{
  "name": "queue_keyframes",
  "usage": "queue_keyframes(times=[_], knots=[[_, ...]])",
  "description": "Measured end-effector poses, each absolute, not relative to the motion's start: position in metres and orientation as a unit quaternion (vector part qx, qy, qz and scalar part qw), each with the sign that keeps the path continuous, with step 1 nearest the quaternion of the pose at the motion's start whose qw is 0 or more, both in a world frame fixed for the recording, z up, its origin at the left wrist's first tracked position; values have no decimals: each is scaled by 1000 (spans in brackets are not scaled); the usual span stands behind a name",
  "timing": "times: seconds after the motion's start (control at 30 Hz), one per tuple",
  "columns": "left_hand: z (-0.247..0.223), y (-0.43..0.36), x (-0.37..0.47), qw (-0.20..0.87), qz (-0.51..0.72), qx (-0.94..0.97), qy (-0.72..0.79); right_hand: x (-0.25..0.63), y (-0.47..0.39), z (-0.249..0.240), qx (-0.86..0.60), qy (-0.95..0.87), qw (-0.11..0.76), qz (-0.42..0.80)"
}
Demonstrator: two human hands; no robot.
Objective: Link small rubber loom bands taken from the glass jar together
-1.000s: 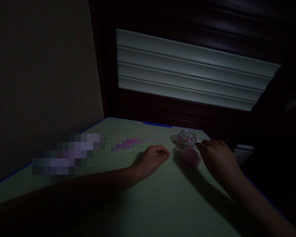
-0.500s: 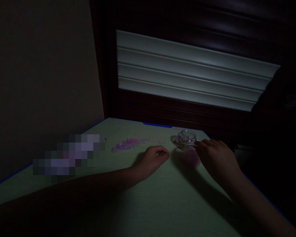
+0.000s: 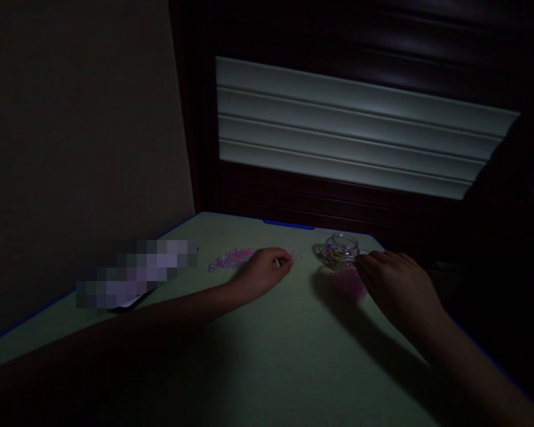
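Observation:
My left hand [image 3: 264, 270] is pinched, thumb and fingertips together, over the right end of a pile of small pink and purple loops [image 3: 229, 260] that look like rubber bands. Whatever it pinches is too small to make out. A few pale loops [image 3: 296, 254] lie just past its fingertips. On the right, my right hand [image 3: 396, 281] has its fingers closed beside a clear glass jar [image 3: 345, 242] with multicoloured loops inside. Its fingertips hide what they grip. Below the jar, close to that hand, is a pink mass of small loops [image 3: 349, 284].
The pale green table [image 3: 267, 367] has a blue edge. A pixelated object [image 3: 137, 276] with a dark border lies on its left side. Behind the table stand a dark wooden panel with light slats [image 3: 338, 130] and a plain wall [image 3: 80, 118]. The lighting is dim.
My left hand has moved left and slightly away from me, onto the loop pile. My right hand stays by the jar. The view has shifted slightly.

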State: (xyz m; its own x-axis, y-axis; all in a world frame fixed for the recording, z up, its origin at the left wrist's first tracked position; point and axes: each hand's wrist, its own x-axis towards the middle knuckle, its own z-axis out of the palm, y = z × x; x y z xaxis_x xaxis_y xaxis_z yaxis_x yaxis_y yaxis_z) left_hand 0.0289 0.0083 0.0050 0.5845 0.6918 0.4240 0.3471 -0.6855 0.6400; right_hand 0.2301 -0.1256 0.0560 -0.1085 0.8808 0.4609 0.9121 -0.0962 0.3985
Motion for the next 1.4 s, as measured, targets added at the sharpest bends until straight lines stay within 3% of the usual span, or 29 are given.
queue_keyframes(times=[0.23,0.63,1.4], knots=[[-5,23,20,62,308,911,269,232,-125,55,-663,-675,31,-322],[-15,30,34,-20,273,917,289,234,-125,54,-664,-678,35,-314],[-13,30,35,-18,229,923,309,229,-123,53,-654,-689,43,-309]])
